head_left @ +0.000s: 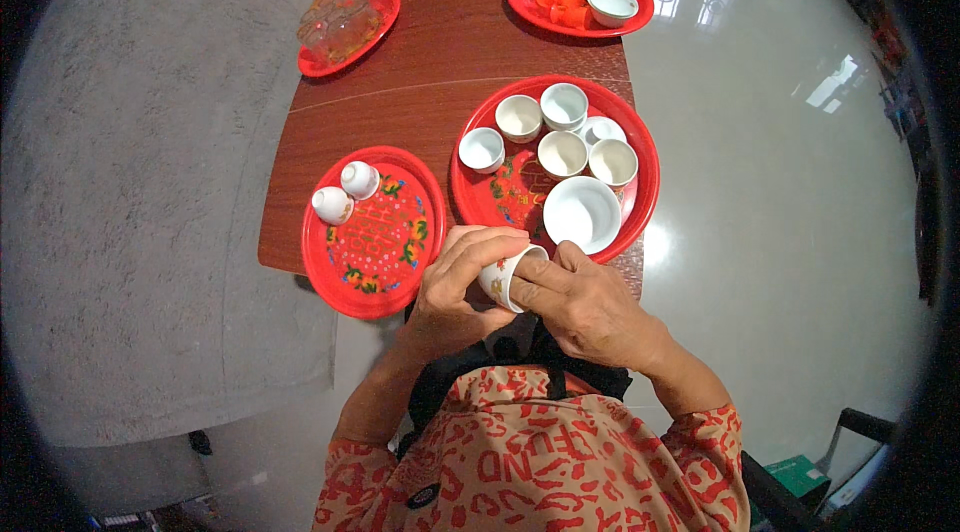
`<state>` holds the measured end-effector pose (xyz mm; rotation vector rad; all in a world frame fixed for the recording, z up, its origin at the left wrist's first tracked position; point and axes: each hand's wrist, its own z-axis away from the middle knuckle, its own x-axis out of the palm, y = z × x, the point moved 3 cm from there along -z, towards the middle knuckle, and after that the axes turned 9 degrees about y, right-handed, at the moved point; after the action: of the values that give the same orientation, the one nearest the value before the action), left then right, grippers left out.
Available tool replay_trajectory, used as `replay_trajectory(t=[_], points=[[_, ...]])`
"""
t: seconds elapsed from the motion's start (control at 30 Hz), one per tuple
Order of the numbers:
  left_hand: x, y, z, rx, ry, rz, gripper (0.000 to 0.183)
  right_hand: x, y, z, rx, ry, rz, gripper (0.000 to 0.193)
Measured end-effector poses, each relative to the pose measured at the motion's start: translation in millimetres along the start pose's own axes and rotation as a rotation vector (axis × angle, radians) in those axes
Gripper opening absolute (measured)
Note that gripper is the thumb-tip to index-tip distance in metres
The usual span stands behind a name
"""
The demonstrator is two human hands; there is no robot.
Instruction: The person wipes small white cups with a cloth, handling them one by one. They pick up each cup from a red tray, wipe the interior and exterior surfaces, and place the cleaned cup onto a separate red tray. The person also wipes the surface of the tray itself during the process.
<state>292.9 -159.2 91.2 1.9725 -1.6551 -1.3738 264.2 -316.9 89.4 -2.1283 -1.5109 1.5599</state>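
Pinching from outside, my left hand [450, 282] has fingers over the top and thumb beneath the white cup [494, 279]; my right hand [600, 307] has fingers in its mouth, though whether they press the inner wall I cannot tell. Broadest of what lies about is the brown table [400, 112], and I hold the cup up by its near edge, between the large red tray [475, 197] and the smaller red tray [325, 282]. Coming down to the cup itself, I judge it glazed ceramic: light, quite stiff, smooth enough to slide if wet, and breakable if dropped. Its rounded outer wall seems my best hold, base toward the palm. The axis from base to mouth lies roughly left to right across me, so the cup is tipped on its side, mouth toward my right hand. Its thin rim, I think, would chip soonest, so I'd not squeeze there.
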Motion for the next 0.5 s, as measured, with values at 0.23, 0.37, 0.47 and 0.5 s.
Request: replay_trajectory(t=[0.23, 0.37, 0.47, 0.5], points=[[-0.9, -16.5, 7.6, -0.195, 0.106, 0.165, 0.063, -14.6, 14.7, 7.9, 0.039, 0.081, -0.517, 0.048], [-13.2, -19.3, 5.3, -0.466, 0.121, 0.632, 0.068, -31.1, 21.3, 10.0, 0.515, 0.163, -0.716, 0.053], [-7.2, -10.1, 10.9, -0.572, -0.055, 0.876, 0.076, -23.1, 24.0, 10.9, 0.597, 0.265, -0.911, 0.055], [-1.6, -6.6, 12.8, -0.538, -0.113, 0.897, 0.077, -19.6, 25.6, 10.9, 0.567, 0.319, -0.927, 0.054]])
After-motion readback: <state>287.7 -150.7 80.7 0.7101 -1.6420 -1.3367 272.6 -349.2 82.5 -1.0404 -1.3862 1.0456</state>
